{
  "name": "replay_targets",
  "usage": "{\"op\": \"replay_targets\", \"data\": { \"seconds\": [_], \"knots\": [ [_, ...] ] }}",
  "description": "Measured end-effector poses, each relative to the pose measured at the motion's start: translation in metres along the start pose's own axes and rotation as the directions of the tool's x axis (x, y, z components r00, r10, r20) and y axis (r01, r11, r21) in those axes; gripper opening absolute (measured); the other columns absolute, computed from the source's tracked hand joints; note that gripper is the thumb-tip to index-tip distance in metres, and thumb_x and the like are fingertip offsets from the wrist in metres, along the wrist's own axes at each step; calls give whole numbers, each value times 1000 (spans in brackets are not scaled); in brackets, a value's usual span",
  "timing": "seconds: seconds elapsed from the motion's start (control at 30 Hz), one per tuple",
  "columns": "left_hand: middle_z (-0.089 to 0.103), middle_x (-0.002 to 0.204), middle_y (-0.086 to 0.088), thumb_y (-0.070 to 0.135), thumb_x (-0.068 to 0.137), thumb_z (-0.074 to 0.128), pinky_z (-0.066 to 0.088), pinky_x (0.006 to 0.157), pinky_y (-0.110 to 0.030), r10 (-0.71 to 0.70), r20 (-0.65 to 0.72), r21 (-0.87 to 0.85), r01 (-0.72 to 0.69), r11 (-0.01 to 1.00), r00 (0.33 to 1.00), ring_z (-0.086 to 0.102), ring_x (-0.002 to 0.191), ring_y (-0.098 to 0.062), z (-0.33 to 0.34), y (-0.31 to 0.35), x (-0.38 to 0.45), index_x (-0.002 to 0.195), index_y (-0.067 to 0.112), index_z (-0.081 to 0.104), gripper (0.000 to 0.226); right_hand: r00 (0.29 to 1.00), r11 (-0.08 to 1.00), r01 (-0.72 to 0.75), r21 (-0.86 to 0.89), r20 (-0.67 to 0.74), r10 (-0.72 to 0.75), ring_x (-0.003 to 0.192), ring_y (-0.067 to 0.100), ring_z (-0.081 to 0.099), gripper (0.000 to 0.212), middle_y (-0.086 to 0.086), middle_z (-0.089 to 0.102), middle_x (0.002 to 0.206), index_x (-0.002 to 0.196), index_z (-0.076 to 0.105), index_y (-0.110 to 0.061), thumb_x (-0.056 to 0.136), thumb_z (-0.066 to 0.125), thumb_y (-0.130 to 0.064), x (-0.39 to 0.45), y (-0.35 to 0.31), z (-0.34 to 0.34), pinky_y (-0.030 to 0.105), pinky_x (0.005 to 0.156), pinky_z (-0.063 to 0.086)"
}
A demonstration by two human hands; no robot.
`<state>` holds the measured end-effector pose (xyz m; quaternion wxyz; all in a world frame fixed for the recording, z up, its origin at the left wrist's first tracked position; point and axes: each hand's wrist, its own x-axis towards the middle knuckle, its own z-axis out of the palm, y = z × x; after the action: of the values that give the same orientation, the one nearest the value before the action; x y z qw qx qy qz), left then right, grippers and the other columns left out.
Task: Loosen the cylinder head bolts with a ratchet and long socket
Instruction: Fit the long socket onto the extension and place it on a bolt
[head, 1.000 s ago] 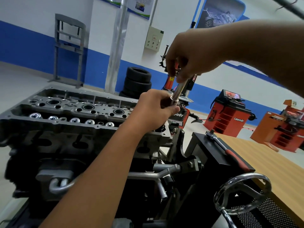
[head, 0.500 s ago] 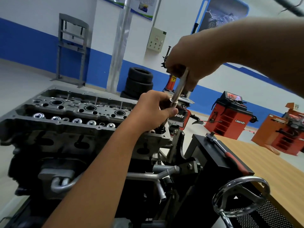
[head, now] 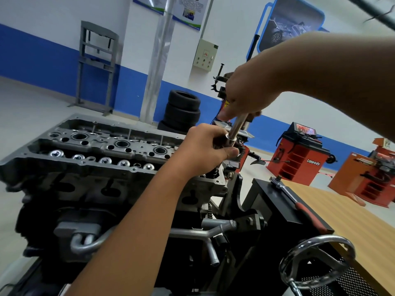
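Now one long socket (head: 236, 129) stands tilted over the near end of one cylinder head (head: 102, 150), its lower end inside the left hand (head: 205, 148), whose fingers curl around it. Above, the right hand (head: 249, 92) clamps its top from overhead; one ratchet (head: 299, 201) lies well to the right.

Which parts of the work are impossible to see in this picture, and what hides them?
Head view only:
- Bolt and socket tip: hidden behind the left hand at the cylinder head end.
- Tool top above the socket: covered by the right hand, so its head is unseen.
- Poster text: too small and cut by the top edge.
- Handwheel shaft: cut by the bottom edge.
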<state>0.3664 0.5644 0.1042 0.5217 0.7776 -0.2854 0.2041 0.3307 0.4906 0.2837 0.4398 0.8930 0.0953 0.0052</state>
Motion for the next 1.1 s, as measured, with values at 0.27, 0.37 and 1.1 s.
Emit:
{"op": "replay_targets", "data": {
  "seconds": [0.27, 0.37, 1.1],
  "knots": [
    [74, 88, 10, 29, 89, 83, 56, 78, -22, -2, -8, 3, 2, 1000, 1000, 69, 82, -2, -3, -5, 0, 103, 22, 79, 16, 988, 969, 83, -231, -108, -110, 69, 14, 54, 50, -2, 65, 81, 91, 66, -19, 79, 76, -67, -1, -3, 1, 28, 54, 32],
    [75, 89, 12, 26, 89, 84, 59, 81, -26, -14, 6, -38, 14, 999, 1000, 71, 83, -3, -6, -7, 0, 103, 25, 79, 15, 999, 1000, 29, -12, -21, -29, 64, 17, 60, 58, -1, 70, 65, 75, 66, -17, 98, 50, -67, 0, -2, 6, 33, 64, 46],
    [72, 86, 13, 23, 96, 76, 46, 68, -14, -59, -6, 142, 60, 988, 998, 67, 79, 0, -32, -18, -12, 102, 25, 78, 7, 754, -567, 507, 650, -16, 656, 52, 19, 59, 43, 0, 59, 55, 94, 51, -12, 106, 47, -53, 11, -75, 104, 36, 55, 55]
  ]
}}
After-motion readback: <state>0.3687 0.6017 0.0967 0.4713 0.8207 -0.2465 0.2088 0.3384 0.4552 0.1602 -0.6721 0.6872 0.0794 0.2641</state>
